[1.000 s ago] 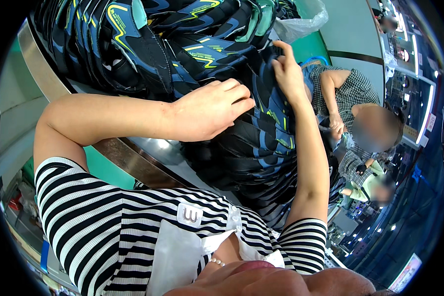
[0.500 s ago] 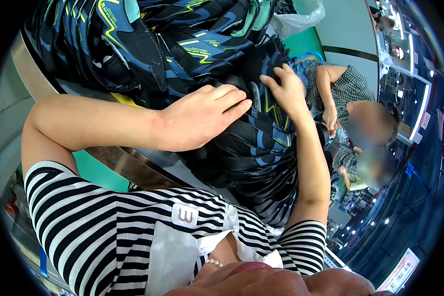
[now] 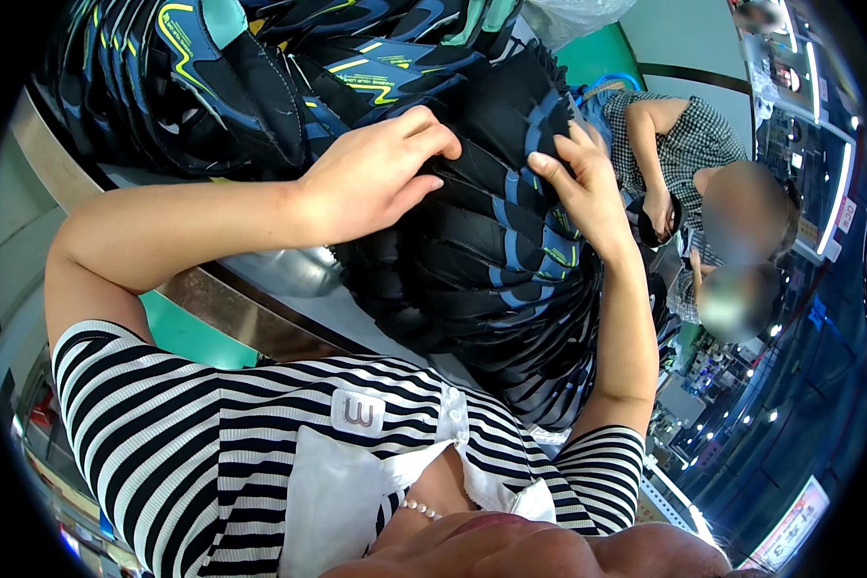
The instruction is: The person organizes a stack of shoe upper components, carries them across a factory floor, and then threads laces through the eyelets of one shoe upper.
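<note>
A long row of black and blue shoe uppers (image 3: 472,250) with yellow-green marks lies packed edge to edge in front of me. My left hand (image 3: 380,173) is over the near left side of the row, its fingers bent and its thumb apart from them, with nothing visible between them. At the right side of the row, my right hand (image 3: 583,188) has its thumb on the blue-banded edge of the uppers and its fingers around the far side. Its grip is partly hidden. Black parts of the uppers fan out between my hands.
More shoe uppers (image 3: 241,96) are heaped at the far left on a metal-edged table (image 3: 231,308). A clear plastic bag (image 3: 578,19) is at the back. A person in a checked shirt (image 3: 684,135) works at the right, with another person beyond.
My left hand has drawn back a little to the left and up. My right hand has moved slightly right and down. The black parts between my hands are now spread out more.
</note>
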Motion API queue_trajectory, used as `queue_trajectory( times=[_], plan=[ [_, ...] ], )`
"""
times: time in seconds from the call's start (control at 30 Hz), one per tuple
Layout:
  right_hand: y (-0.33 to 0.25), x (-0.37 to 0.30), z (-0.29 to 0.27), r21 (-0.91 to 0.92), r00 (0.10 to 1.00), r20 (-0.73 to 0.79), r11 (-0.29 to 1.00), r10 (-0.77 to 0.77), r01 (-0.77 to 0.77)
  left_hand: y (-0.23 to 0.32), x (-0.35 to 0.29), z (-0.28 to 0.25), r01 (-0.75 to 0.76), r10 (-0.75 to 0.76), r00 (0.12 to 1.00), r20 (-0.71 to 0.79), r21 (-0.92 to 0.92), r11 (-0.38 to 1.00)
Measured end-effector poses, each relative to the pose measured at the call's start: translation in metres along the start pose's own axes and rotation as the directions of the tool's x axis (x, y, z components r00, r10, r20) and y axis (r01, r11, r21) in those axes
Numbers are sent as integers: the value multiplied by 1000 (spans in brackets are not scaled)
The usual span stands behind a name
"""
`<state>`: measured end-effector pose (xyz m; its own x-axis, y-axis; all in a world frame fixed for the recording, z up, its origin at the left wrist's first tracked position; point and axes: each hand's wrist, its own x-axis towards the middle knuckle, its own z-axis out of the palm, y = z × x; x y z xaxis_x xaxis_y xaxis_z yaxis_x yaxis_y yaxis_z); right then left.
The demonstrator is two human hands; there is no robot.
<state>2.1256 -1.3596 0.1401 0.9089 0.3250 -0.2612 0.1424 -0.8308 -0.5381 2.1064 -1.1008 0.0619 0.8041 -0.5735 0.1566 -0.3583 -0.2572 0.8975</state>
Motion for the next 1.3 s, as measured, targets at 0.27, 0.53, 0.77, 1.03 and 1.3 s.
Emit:
queue_trajectory(
  times=[0.27, 0.53, 0.77, 1.03, 1.3],
  plan=[
    [-8, -6, 2, -13, 995, 99, 999, -31, 32, -15, 21, 5, -128, 122, 982, 141, 31, 991],
    [0, -21, -1, -145, 991, -90, 986, -95, 81, -1, 57, 27, -256, 267, 949, -169, 82, 963],
    [30, -31, -8, -22, 982, -184, 999, 35, -40, 11, 32, 6, -211, 213, 977, 24, -71, 975],
    [6, -31, -8, -40, 994, -70, 996, 78, -81, 13, -3, 22, -83, 67, 966, 249, 52, 995],
    [14, -30, -6, -74, 999, -36, 997, 5, -7, 11, -7, 34, -103, 84, 970, 229, 72, 992]
  ],
)
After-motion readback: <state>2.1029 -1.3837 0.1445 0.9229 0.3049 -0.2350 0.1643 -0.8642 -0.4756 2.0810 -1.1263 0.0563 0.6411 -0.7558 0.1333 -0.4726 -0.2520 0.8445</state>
